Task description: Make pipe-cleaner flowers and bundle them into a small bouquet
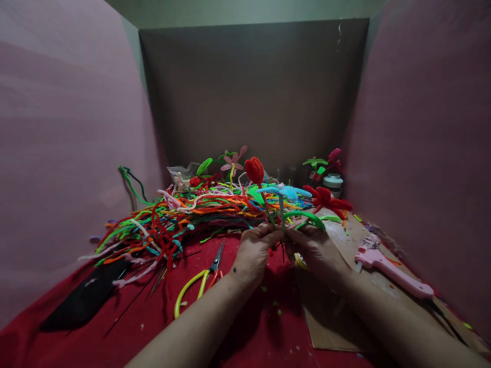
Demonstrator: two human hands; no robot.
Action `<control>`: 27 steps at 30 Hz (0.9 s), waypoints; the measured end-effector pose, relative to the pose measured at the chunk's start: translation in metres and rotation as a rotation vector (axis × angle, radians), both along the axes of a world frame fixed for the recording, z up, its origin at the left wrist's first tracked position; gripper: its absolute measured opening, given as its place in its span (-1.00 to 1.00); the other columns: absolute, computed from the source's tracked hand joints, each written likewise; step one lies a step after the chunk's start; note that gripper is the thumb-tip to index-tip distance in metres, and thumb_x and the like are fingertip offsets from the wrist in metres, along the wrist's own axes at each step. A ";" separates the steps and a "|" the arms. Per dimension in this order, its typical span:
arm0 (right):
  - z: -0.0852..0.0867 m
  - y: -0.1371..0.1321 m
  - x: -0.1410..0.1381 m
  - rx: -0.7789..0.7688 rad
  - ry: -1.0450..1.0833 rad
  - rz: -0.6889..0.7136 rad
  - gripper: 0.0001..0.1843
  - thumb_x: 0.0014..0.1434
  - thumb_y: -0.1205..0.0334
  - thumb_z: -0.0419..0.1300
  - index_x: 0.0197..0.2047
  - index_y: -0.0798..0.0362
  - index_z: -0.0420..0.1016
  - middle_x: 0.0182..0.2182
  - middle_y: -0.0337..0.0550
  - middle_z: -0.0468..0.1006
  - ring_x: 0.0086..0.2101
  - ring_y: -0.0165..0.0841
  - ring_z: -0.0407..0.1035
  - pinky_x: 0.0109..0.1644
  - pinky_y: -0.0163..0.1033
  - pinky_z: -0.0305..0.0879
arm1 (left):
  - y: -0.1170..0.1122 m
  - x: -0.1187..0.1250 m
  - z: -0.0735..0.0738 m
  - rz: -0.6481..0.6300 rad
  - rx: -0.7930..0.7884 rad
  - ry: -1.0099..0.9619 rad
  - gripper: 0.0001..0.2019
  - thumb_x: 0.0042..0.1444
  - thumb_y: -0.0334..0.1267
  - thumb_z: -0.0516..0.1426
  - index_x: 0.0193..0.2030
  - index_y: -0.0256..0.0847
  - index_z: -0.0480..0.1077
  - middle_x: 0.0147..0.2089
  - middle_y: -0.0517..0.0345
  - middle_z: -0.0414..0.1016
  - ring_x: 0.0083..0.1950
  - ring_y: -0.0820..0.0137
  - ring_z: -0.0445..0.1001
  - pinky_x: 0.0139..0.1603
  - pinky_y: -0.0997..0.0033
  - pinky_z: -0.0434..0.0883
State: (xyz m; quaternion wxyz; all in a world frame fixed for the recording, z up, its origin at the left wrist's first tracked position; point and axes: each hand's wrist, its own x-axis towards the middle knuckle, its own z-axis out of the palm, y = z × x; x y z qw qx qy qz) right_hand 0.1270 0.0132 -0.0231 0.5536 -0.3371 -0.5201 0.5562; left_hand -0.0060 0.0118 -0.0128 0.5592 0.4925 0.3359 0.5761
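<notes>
Hands (251, 253) (316, 248), two, holding stems (282, 210); one red tulip (253, 170); one blue flower (290, 193)

View's being taken by one head cam, fwd & down, from above & behind L hand (251, 253) & R hand (320, 253); both are being framed nr ctr, fairly close; dark back panel (253, 92) is being faced approx. square-on, farther off.

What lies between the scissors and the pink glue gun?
In the head view: the left hand, red cloth, a yellow object, the right hand and cardboard.
</notes>
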 end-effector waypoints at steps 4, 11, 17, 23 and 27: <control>0.003 -0.003 0.000 0.049 -0.159 -0.135 -0.68 0.04 0.04 0.24 -0.54 0.13 0.43 -0.67 -0.23 0.42 -0.65 -0.47 0.26 -0.56 -0.36 0.22 | 0.003 -0.003 0.004 0.077 0.029 0.000 -0.79 -0.20 -0.22 0.29 -0.63 -0.29 0.40 -0.58 0.27 0.31 -0.47 0.53 0.21 -0.36 0.49 0.17; 0.004 0.002 0.007 0.059 0.002 -0.400 -0.70 -0.02 0.01 0.27 -0.48 0.11 0.41 -0.68 -0.25 0.42 -0.69 -0.45 0.25 -0.65 -0.35 0.18 | 0.010 -0.009 0.001 0.204 0.045 0.017 -0.76 -0.18 -0.24 0.27 -0.68 -0.30 0.34 -0.66 0.32 0.21 -0.56 0.60 0.08 -0.50 0.51 0.04; 0.002 -0.011 -0.006 0.163 -0.380 -0.420 -0.75 0.03 0.10 0.21 -0.31 0.10 0.55 -0.68 -0.28 0.42 -0.63 -0.46 0.25 -0.53 -0.36 0.19 | 0.006 -0.005 0.001 0.207 0.023 0.027 -0.85 -0.18 -0.28 0.25 -0.61 -0.31 0.43 -0.64 0.30 0.27 -0.55 0.58 0.10 -0.48 0.53 0.12; -0.003 -0.008 -0.010 0.060 -0.462 -0.297 -0.73 0.05 0.06 0.16 -0.28 0.05 0.55 -0.70 -0.32 0.38 -0.66 -0.44 0.24 -0.53 -0.34 0.19 | 0.002 0.001 -0.001 0.191 0.104 0.084 -0.81 -0.16 -0.32 0.22 -0.71 -0.27 0.38 -0.64 0.30 0.23 -0.52 0.56 0.16 -0.41 0.53 0.19; -0.005 -0.008 -0.008 0.131 -0.537 -0.311 -0.74 0.04 0.04 0.16 -0.47 0.04 0.51 -0.69 -0.28 0.40 -0.63 -0.41 0.27 -0.49 -0.32 0.20 | 0.003 0.002 -0.002 0.137 0.082 0.098 -0.89 -0.21 -0.29 0.23 -0.63 -0.26 0.46 -0.62 0.28 0.27 -0.52 0.54 0.17 -0.45 0.52 0.18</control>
